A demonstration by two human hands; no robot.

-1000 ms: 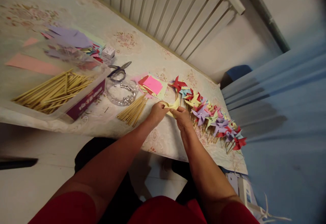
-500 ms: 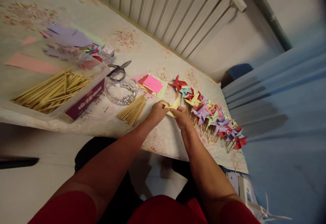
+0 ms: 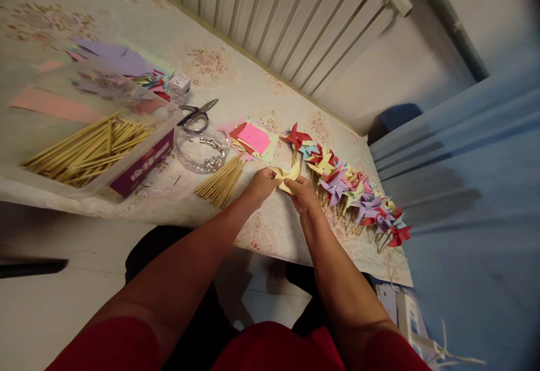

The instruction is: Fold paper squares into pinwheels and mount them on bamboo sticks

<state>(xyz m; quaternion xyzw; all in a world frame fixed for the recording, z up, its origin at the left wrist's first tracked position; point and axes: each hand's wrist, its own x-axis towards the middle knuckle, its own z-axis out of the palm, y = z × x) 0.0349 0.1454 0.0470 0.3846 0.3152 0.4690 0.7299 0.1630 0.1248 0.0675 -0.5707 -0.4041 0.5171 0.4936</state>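
Observation:
A pale yellow paper pinwheel [image 3: 290,177], its corners partly folded inward, is held between both hands above the table's front part. My left hand [image 3: 265,184] pinches its left side, and my right hand [image 3: 302,190] grips the right side with the thumb near the centre. Left of the hands lies a fan of thin wooden sticks [image 3: 221,180]. Behind them is a stack of coloured paper squares [image 3: 253,139], bright pink on top. Finished pinwheels [image 3: 335,186] in red, purple, yellow and blue lie in rows just right of my right hand.
A round clear dish [image 3: 202,152] of small metallic pieces sits beside dark-handled scissors [image 3: 197,115]. Farther left stands a clear plastic box [image 3: 147,160] of wooden sticks, with purple paper [image 3: 116,58] and small white boxes [image 3: 179,85] behind. A blue curtain [image 3: 464,202] hangs at the right.
The paper's folded corners have shifted slightly between my fingers. Both hands stay in nearly the same place and keep their hold.

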